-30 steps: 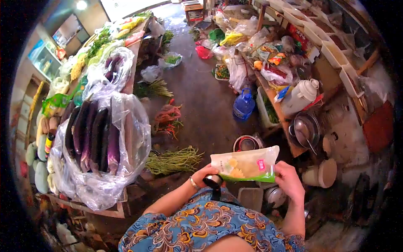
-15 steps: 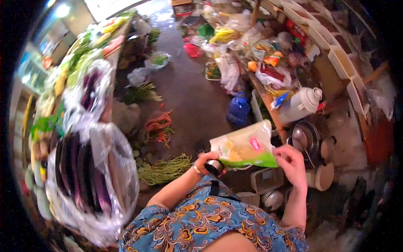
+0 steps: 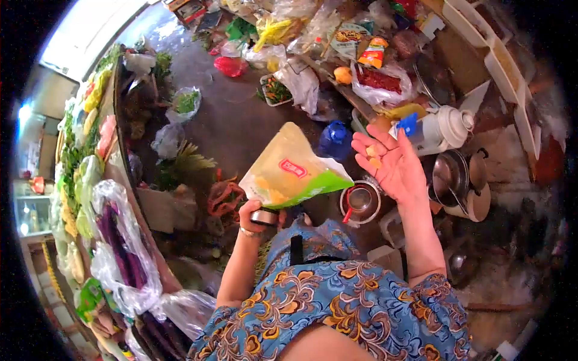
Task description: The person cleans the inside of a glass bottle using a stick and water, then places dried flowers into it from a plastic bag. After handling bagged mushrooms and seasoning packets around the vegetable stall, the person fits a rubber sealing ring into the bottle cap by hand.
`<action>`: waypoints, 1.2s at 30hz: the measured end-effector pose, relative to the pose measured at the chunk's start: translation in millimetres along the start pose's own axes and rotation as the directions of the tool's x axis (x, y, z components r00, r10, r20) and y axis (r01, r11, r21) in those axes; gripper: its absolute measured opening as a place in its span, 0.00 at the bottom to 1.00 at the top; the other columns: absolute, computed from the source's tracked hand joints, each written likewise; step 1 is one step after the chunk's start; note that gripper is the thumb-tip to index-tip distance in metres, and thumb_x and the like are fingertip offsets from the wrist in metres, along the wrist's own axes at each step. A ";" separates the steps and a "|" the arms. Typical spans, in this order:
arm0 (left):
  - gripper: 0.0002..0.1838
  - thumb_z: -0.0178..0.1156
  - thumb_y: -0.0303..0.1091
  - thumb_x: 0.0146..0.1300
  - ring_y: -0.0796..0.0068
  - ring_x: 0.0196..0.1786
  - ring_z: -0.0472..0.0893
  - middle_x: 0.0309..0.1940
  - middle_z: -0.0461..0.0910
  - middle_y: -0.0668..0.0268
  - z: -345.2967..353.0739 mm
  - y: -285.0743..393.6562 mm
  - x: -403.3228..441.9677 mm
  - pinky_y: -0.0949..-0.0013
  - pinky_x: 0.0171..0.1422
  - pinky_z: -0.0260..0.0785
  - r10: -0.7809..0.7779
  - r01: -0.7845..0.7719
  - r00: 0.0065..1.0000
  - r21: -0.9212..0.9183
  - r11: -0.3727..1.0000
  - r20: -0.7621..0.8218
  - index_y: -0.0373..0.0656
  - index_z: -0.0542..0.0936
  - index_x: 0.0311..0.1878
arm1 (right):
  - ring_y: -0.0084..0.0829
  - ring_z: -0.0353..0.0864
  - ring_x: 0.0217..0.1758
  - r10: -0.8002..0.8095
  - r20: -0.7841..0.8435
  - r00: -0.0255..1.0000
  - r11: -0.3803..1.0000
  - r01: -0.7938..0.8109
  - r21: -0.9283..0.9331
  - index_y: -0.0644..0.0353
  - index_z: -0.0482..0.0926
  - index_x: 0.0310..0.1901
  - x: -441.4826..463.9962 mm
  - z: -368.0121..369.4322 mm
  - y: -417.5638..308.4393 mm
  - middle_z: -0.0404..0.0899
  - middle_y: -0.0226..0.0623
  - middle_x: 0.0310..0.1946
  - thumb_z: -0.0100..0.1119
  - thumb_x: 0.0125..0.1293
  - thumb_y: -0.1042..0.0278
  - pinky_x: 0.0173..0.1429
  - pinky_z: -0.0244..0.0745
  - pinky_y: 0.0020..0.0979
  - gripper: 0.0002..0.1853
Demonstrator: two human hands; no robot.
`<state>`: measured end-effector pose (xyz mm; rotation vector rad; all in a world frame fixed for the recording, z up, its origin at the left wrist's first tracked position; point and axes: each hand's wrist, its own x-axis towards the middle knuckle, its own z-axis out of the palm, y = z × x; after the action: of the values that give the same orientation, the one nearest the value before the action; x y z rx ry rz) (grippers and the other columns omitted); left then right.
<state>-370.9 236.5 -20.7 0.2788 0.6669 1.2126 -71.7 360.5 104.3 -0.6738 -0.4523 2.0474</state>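
Note:
My left hand (image 3: 251,215) is closed on the lower left corner of a beige and green packet (image 3: 292,168) with a pink label. A silver and black cylindrical object (image 3: 265,216) is in the same hand, below the packet. To the packet's right, my right hand (image 3: 391,163) is held palm up with its fingers spread. Small pale yellow pieces (image 3: 374,155) rest on its fingers and palm. Near its fingertips are a blue jug (image 3: 335,139) and a white flask (image 3: 444,129), both beyond the hand.
Bagged eggplants (image 3: 117,246) and greens lie on the left table. On the floor are a red-handled pot (image 3: 361,203), a red net bag (image 3: 226,195) and a tray of peppers (image 3: 277,89). A bag of dried red food (image 3: 379,81) and a dark pan (image 3: 448,175) are at the right.
The view has turned to the right. The packet has tilted and moved away from my right hand, which has turned palm up and opened, showing the small pieces.

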 end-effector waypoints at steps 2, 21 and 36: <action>0.35 0.55 0.48 0.50 0.54 0.23 0.79 0.41 0.79 0.50 -26.1 14.2 5.2 0.58 0.21 0.75 0.025 -0.022 0.989 -0.021 1.000 0.144 0.34 0.66 0.58 | 0.45 0.73 0.59 0.009 -0.064 0.998 0.998 -0.005 0.062 0.66 0.69 0.58 21.4 11.2 2.3 0.71 0.54 0.57 0.38 0.72 0.47 0.57 0.75 0.41 0.28; 0.39 0.53 0.52 0.51 0.59 0.19 0.76 0.37 0.78 0.49 -51.8 244.4 135.3 0.61 0.16 0.69 0.440 -0.459 0.880 -0.081 0.885 -0.178 0.35 0.62 0.62 | 0.25 0.71 0.26 0.691 -0.371 0.621 0.722 -0.621 0.305 0.56 0.77 0.34 347.3 -116.2 70.6 0.77 0.33 0.28 0.47 0.70 0.55 0.26 0.66 0.23 0.15; 0.40 0.52 0.52 0.48 0.62 0.17 0.75 0.46 0.78 0.51 -172.6 460.8 265.9 0.68 0.17 0.66 0.495 -0.598 0.763 -0.163 0.784 -0.416 0.41 0.63 0.64 | 0.24 0.74 0.29 0.414 -0.209 0.886 0.657 -0.450 -0.605 0.60 0.74 0.42 733.7 113.3 117.2 0.77 0.33 0.31 0.51 0.66 0.66 0.32 0.72 0.26 0.08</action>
<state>-779.8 617.1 5.9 -0.0003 0.7270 1.9500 -541.9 916.5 -81.6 -1.3599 -1.0808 2.3053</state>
